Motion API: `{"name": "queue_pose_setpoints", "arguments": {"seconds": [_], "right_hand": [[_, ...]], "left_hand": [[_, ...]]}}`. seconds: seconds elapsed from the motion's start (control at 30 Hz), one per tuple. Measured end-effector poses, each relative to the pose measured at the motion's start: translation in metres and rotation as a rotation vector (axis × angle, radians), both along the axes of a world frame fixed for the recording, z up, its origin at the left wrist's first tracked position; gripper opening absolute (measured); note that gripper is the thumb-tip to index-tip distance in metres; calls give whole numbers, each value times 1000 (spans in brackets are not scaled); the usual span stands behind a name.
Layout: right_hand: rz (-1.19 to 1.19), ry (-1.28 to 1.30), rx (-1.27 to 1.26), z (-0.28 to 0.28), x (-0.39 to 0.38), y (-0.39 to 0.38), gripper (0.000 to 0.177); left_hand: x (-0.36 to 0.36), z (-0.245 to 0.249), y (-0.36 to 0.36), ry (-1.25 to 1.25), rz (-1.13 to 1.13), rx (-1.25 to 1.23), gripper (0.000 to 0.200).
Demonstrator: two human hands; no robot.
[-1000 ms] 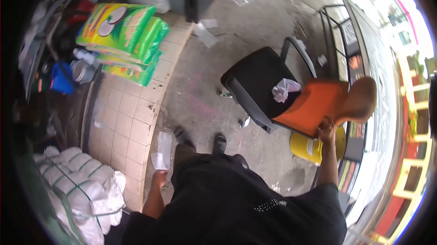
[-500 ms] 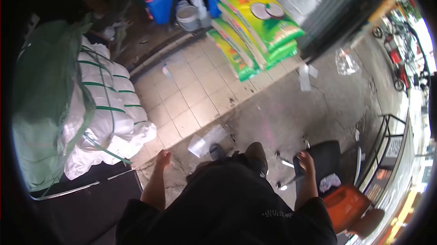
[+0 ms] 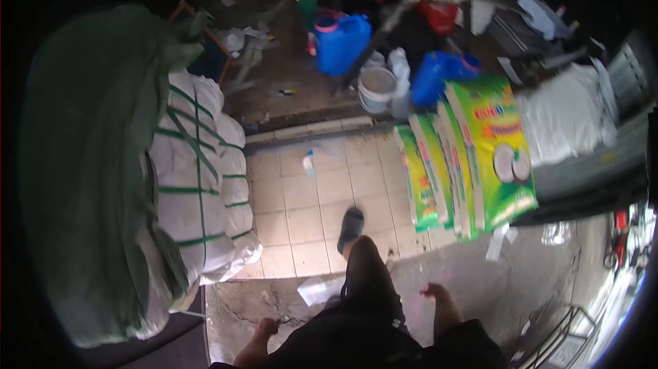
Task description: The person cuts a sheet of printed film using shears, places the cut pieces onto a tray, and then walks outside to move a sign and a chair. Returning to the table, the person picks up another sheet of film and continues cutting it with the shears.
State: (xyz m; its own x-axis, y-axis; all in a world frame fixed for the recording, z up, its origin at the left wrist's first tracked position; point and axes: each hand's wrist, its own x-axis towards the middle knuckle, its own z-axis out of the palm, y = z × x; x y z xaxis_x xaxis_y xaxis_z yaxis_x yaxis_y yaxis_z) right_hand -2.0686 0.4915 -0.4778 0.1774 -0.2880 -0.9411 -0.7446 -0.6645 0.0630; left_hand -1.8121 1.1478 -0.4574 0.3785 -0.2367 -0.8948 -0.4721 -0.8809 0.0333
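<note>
My left hand (image 3: 267, 328) hangs low beside my body above the concrete floor, its fingers curled in, and I see nothing in it. On the other side my right hand (image 3: 432, 291) also hangs over the concrete, slightly blurred, with fingers curled and no object showing. Neither hand touches anything. One foot in a dark shoe (image 3: 351, 225) is on the tiled step (image 3: 301, 228). Ahead to the right, several green and yellow sacks (image 3: 504, 156) with coconut pictures lie stacked on the tiles. White bales (image 3: 195, 184) bound with green straps stand at the left.
A dark green cover (image 3: 89, 163) bulges beside the bales. Beyond the step are blue jugs (image 3: 343, 43), a white bucket (image 3: 377, 88) and scattered clutter. A large white sack (image 3: 569, 112) lies behind the green sacks. A metal frame (image 3: 562, 335) stands at lower right.
I have moved forward and turned to the right, and one foot is now on the tiled step. The sacks and jugs appear nearer and more upright in view. Both hands remain low.
</note>
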Motion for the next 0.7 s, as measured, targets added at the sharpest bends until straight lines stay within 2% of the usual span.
{"name": "queue_pose_setpoints", "arguments": {"seconds": [0.03, 0.07, 0.1, 0.13, 0.17, 0.2, 0.23, 0.27, 0.3, 0.33, 0.37, 0.4, 0.43, 0.47, 0.5, 0.53, 0.57, 0.6, 0.67, 0.7], "right_hand": [[30, 75, 2, 25, 30, -11, 65], [54, 148, 8, 39, 59, -25, 66], [72, 129, 18, 30, 101, -50, 66], [150, -26, 131, -14, 138, -78, 64], [225, -177, 239, -33, 173, -99, 61], [89, -203, 79, 54, 259, -111, 57], [-24, -546, -53, 90, 311, -126, 56], [35, -685, -48, 95, 370, -154, 56], [18, -697, -95, 156, 439, -167, 53], [117, -755, -96, 181, 498, -186, 50], [35, -883, -111, 234, 548, -193, 46], [-23, -1053, -151, 262, 589, -200, 43], [-206, -1195, -121, 269, 628, -206, 37], [-269, -1323, -55, 286, 666, -208, 31], [-337, -1310, 8, 300, 697, -206, 30], [-404, -1294, 73, 325, 728, -199, 28], [-358, -1353, 157, 319, 752, -194, 27], [-312, -1405, 242, 306, 768, -188, 27], [138, -1134, 75, 325, 794, -169, 30], [185, -1148, 173, 293, 797, -167, 39]], "left_hand": [[21, 67, -41, 96, 456, -42, 58], [42, 139, -89, 40, 573, -24, 56], [57, 137, -90, 113, 508, -122, 54], [81, 121, -87, 181, 430, -220, 51], [125, 112, -102, 159, 432, -219, 51], [162, 104, -120, 163, 372, -259, 49], [187, 105, -140, 172, 316, -303, 46], [218, 117, -165, -63, 371, -474, 42], [261, 131, -194, -304, 424, -640, 38], [299, 152, -230, -483, 391, -557, 36], [337, 174, -261, -522, 464, -773, 36], [371, 271, -326, -446, 619, -754, 34], [400, 302, -360, -401, 641, -730, 35], [426, 317, -383, -356, 662, -706, 36], [448, 318, -398, -361, 670, -720, 36], [472, 315, -412, -326, 562, -755, 38], [498, 310, -426, -292, 454, -785, 41], [521, 304, -438, -295, 462, -794, 41], [561, 278, -456, -99, 373, -693, 47], [574, 204, -445, -151, 363, -635, 47]]}}
